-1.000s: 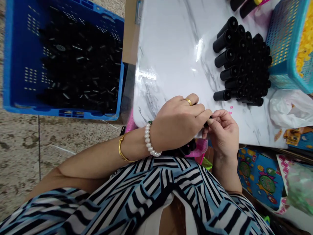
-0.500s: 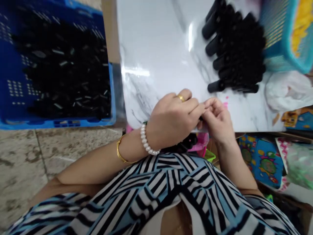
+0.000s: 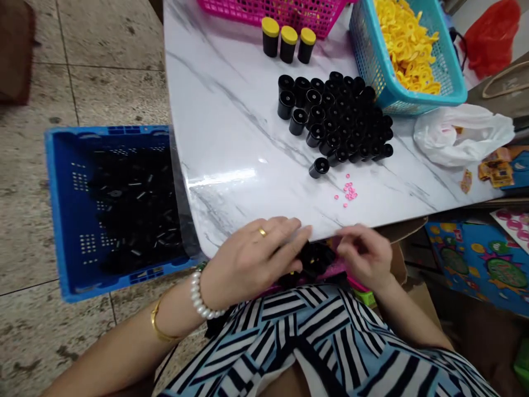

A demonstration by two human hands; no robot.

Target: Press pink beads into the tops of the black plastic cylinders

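Observation:
My left hand (image 3: 256,256) reaches over the table's front edge, fingers stretched forward and thumb apart. It is just above a heap of black pieces (image 3: 316,258) in a pink container (image 3: 336,268) at my lap. No object shows in this hand. To the right, my right hand (image 3: 367,256) has its fingers curled in toward the thumb beside that heap; whatever may be between them is hidden. Small pink rings (image 3: 350,192) lie scattered on the table ahead. Beyond them many black canisters (image 3: 330,124) stand closely grouped.
Three black canisters with yellow lids (image 3: 288,44) stand before a pink basket (image 3: 273,12). A teal basket (image 3: 372,71) holds yellow lids (image 3: 407,47). Left of the marble-patterned table (image 3: 219,110), a blue crate (image 3: 61,220) contains black parts. A white plastic bag (image 3: 458,135) lies right.
My hands, earlier together at the fingertips around a small dark piece, are now apart, the left one with straighter fingers. The view has shifted, showing more of the table's far side.

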